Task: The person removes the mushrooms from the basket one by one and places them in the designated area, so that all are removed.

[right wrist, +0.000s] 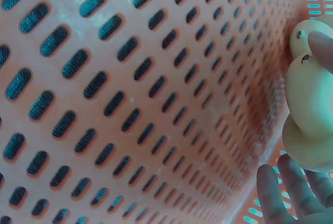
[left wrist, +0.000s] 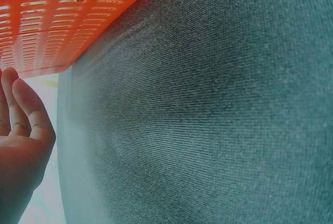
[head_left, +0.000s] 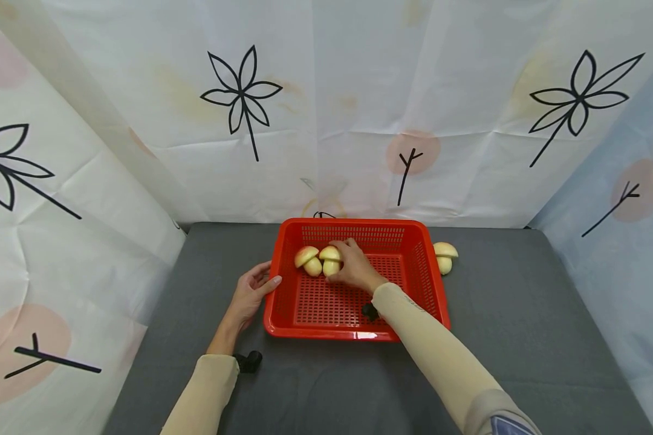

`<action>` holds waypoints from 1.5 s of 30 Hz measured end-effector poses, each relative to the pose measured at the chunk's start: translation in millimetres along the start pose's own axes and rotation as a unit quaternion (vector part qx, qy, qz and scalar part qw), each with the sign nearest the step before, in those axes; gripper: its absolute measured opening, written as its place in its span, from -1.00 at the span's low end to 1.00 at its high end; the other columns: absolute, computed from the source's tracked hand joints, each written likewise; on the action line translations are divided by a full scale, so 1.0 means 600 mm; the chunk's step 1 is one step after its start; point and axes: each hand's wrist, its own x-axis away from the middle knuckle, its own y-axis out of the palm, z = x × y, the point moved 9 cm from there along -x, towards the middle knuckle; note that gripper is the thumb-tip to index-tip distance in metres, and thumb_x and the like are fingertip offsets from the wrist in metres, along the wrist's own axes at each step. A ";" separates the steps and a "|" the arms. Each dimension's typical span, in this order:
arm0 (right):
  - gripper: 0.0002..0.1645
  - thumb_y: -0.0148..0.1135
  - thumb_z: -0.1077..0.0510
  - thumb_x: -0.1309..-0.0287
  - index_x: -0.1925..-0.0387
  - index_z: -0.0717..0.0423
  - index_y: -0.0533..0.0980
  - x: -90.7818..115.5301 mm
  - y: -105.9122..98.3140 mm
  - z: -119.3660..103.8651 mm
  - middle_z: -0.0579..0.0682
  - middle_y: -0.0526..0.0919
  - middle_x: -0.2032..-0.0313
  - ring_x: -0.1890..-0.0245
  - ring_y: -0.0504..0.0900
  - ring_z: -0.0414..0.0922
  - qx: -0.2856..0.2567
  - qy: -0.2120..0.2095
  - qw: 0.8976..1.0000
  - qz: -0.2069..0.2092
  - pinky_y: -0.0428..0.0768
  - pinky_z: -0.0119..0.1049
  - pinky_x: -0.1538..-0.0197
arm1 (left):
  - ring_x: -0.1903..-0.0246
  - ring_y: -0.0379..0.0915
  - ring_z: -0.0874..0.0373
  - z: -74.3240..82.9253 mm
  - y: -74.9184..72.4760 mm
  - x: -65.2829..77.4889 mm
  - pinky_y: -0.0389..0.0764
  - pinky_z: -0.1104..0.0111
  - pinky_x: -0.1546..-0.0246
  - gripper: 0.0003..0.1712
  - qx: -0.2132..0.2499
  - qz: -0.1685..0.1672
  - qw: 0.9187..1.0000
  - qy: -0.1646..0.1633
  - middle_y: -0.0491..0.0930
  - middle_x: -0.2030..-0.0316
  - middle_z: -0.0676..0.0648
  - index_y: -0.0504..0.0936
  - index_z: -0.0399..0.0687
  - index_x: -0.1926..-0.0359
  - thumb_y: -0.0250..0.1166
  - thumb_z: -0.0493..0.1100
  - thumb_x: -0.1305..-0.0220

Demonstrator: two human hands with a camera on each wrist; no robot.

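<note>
A red plastic basket with slotted walls stands on the dark table. My left hand is at its left side, thumb over the rim and fingers against the outer wall. In the left wrist view, those fingers reach the slotted wall from outside. Inside the basket, my right hand holds a pale yellow toy mushroom, thumb at the stem and fingers at the cap. Another toy mushroom, its cap tinged red, lies tilted just left of it. The right wrist view shows the held mushroom's pale stem close up.
A third toy mushroom stands on the grey table cloth, just outside the basket's right wall. White cloth walls printed with leaves surround the table at the back and sides. Dark cameras sit at the wrists.
</note>
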 end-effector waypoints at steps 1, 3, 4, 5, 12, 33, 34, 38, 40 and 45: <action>0.06 0.70 0.14 0.15 -0.41 0.13 0.36 0.001 -0.003 -0.002 0.20 0.40 -0.12 -0.06 0.49 0.12 -0.003 -0.003 1.000 0.003 0.57 0.02 -0.09 | -0.07 0.53 0.03 0.000 0.000 0.000 0.65 0.35 0.00 -0.39 -0.002 0.000 1.000 0.000 0.43 -0.25 -0.42 0.34 -0.31 -0.42 0.29 -0.29 -0.42; 0.07 0.70 0.15 0.16 -0.41 0.13 0.37 0.002 -0.009 -0.006 0.20 0.41 -0.10 -0.04 0.50 0.11 -0.012 -0.010 1.000 0.008 0.58 0.02 -0.08 | -0.08 0.53 0.02 0.001 0.000 0.001 0.65 0.35 0.00 -0.39 -0.005 0.000 1.000 0.000 0.43 -0.25 -0.41 0.34 -0.31 -0.42 0.29 -0.28 -0.43; 0.07 0.71 0.14 0.16 -0.41 0.12 0.37 0.002 -0.012 -0.008 0.19 0.41 -0.09 -0.03 0.50 0.11 -0.017 -0.013 1.000 0.010 0.58 0.02 -0.08 | -0.08 0.53 0.02 0.001 0.000 0.001 0.65 0.36 -0.01 -0.39 -0.006 0.001 1.000 -0.001 0.44 -0.25 -0.41 0.34 -0.31 -0.42 0.29 -0.28 -0.43; 0.07 0.70 0.14 0.15 -0.41 0.11 0.37 0.003 -0.016 -0.010 0.17 0.41 -0.08 -0.03 0.50 0.10 -0.023 -0.014 1.000 0.011 0.59 0.02 -0.07 | -0.09 0.53 0.01 0.001 0.000 0.001 0.64 0.36 -0.01 -0.39 -0.007 0.001 1.000 -0.001 0.44 -0.25 -0.40 0.34 -0.31 -0.42 0.28 -0.28 -0.43; 0.06 0.68 0.13 0.11 -0.44 0.08 0.35 0.010 -0.048 -0.032 0.15 0.39 -0.10 -0.03 0.50 0.09 -0.046 -0.033 0.998 0.021 0.59 0.03 -0.08 | -0.07 0.53 0.06 0.001 0.001 0.002 0.63 0.39 -0.01 -0.39 -0.011 0.002 1.000 0.000 0.44 -0.24 -0.42 0.32 -0.33 -0.42 0.26 -0.30 -0.44; 0.08 0.69 0.05 0.11 -0.45 0.00 0.35 0.072 -0.150 -0.064 0.13 0.41 -0.16 -0.05 0.47 0.06 -0.056 -0.065 0.994 0.071 0.54 0.03 -0.07 | -0.08 0.53 0.06 0.002 0.002 0.002 0.64 0.36 0.01 -0.37 -0.005 0.006 1.000 -0.005 0.43 -0.23 -0.42 0.32 -0.30 -0.43 0.28 -0.29 -0.42; 0.08 0.69 0.05 0.11 -0.45 0.00 0.35 0.076 -0.154 -0.063 0.12 0.41 -0.16 -0.05 0.47 0.06 -0.057 -0.067 0.993 0.073 0.54 0.03 -0.08 | -0.08 0.52 0.04 0.002 0.002 0.002 0.64 0.36 0.01 -0.37 -0.005 0.006 1.000 -0.005 0.43 -0.24 -0.42 0.32 -0.30 -0.43 0.29 -0.29 -0.42; 0.06 0.69 0.06 0.10 -0.44 0.01 0.36 0.094 -0.171 -0.061 0.10 0.42 -0.18 -0.09 0.46 0.06 -0.066 -0.070 0.992 0.078 0.53 0.06 -0.12 | -0.14 0.49 -0.10 0.002 0.002 0.002 0.64 0.36 0.00 -0.37 -0.004 0.004 1.000 -0.004 0.43 -0.24 -0.42 0.32 -0.31 -0.43 0.29 -0.29 -0.42; 0.05 0.68 0.05 0.09 -0.43 -0.01 0.36 0.103 -0.180 -0.059 0.10 0.41 -0.20 -0.09 0.45 0.06 -0.069 -0.069 0.992 0.080 0.52 0.09 -0.12 | -0.16 0.47 -0.16 0.001 0.002 0.002 0.65 0.36 0.00 -0.37 -0.004 0.004 1.000 -0.004 0.43 -0.24 -0.42 0.33 -0.31 -0.43 0.29 -0.29 -0.42; 0.05 0.69 0.05 0.10 -0.43 -0.05 0.36 0.123 -0.205 -0.050 0.07 0.38 -0.25 -0.11 0.43 0.04 -0.080 -0.069 0.990 0.088 0.50 0.15 -0.13 | -0.14 0.49 -0.10 0.001 0.001 0.002 0.64 0.37 0.00 -0.37 -0.002 0.005 1.000 -0.007 0.43 -0.24 -0.41 0.33 -0.31 -0.42 0.30 -0.30 -0.41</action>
